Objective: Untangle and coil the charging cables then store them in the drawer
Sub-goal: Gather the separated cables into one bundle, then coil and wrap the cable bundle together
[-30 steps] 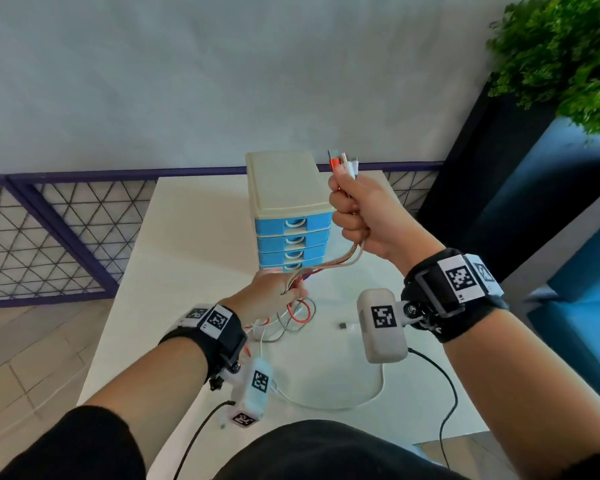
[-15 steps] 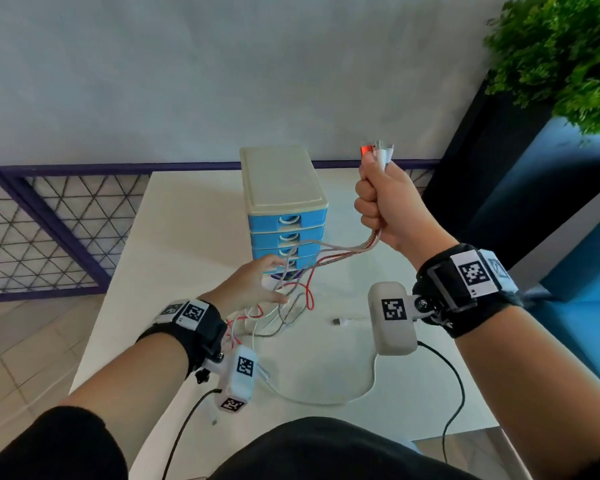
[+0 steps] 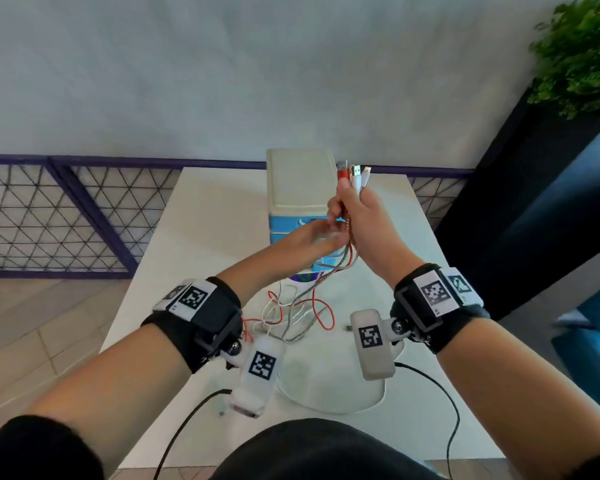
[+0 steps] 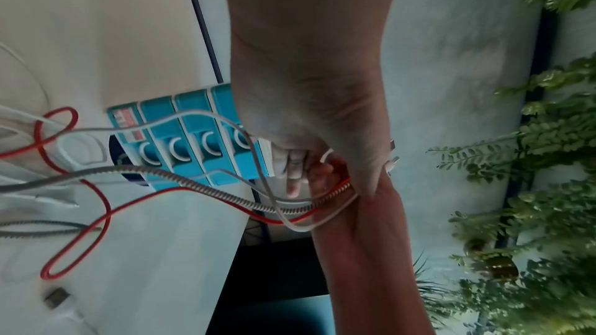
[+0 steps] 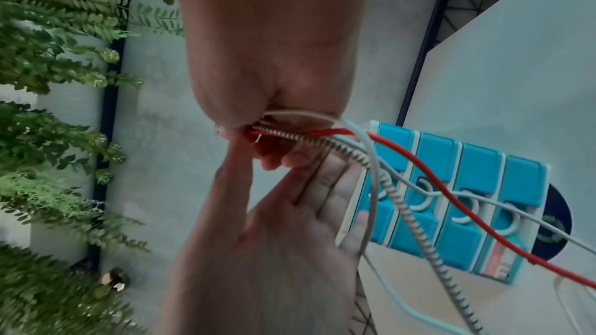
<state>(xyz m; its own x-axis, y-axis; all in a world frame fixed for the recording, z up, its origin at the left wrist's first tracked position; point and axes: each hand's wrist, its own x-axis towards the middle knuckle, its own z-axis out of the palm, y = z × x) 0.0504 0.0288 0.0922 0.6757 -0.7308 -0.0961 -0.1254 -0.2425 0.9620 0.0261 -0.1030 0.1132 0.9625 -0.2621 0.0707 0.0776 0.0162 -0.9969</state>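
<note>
My right hand [image 3: 344,206] grips a bundle of charging cables, and the cable plugs [image 3: 355,173] stick up out of the fist in front of the drawer unit [image 3: 298,181], which is cream with blue drawers. A red cable [image 5: 419,152], a braided silver cable [image 5: 391,187] and white cables hang down from the fist. My left hand [image 3: 329,234] reaches up with straight fingers and touches those strands just under the right fist; its palm [image 5: 300,213] faces them. The remaining cable tangle [image 3: 291,317] lies on the white table [image 3: 205,220].
A loose USB plug [image 3: 349,328] and a white cable loop [image 3: 329,408] lie on the table near me. A purple lattice fence [image 3: 49,216] runs behind the table. A dark planter [image 3: 520,202] with green foliage [image 3: 582,57] stands at the right.
My left hand has risen from the tangle on the table to the strands under my right fist. The right hand has shifted left, in front of the drawer unit.
</note>
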